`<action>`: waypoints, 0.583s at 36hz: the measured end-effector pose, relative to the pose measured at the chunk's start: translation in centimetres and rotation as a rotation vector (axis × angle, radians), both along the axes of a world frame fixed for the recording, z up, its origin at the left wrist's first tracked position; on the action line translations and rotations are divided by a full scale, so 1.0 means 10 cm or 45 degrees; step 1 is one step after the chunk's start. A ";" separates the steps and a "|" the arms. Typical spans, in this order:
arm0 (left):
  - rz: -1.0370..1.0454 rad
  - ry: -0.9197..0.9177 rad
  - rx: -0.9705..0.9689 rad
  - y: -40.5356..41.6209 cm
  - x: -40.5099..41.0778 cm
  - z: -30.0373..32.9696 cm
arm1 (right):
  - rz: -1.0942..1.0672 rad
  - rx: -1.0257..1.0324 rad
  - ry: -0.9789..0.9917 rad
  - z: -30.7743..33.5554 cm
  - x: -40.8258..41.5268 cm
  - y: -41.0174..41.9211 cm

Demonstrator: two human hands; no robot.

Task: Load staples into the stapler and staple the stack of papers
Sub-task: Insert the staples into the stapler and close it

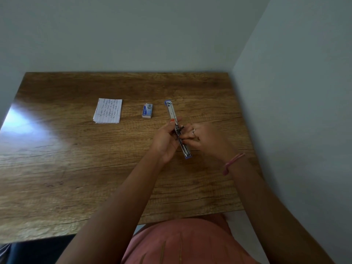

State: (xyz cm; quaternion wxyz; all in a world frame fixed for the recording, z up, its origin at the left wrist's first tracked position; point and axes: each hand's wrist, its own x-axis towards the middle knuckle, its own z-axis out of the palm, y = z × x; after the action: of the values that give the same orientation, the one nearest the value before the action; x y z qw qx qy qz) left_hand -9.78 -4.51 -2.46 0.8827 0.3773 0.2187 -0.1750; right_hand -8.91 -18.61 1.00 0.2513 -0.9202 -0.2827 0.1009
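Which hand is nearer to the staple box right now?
Left. The left hand is on the opened stapler, just right of and nearer the camera than the staple box; the right hand is on the stapler's far side.

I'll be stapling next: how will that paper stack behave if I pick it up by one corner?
The paper stack looks thin and loose, so it would probably droop. Its lower edges already look fanned, so sheets may slide apart. It likely weighs little.
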 end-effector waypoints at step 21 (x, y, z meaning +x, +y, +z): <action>0.068 -0.034 -0.117 0.03 0.00 -0.05 | -0.055 0.197 0.059 -0.03 -0.14 -0.19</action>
State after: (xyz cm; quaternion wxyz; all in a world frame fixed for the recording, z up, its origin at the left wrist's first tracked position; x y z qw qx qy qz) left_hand -9.83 -4.26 -2.98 0.9064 0.3326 0.2087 -0.1560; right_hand -10.30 -20.48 0.65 0.3303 -0.9013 -0.2639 0.0947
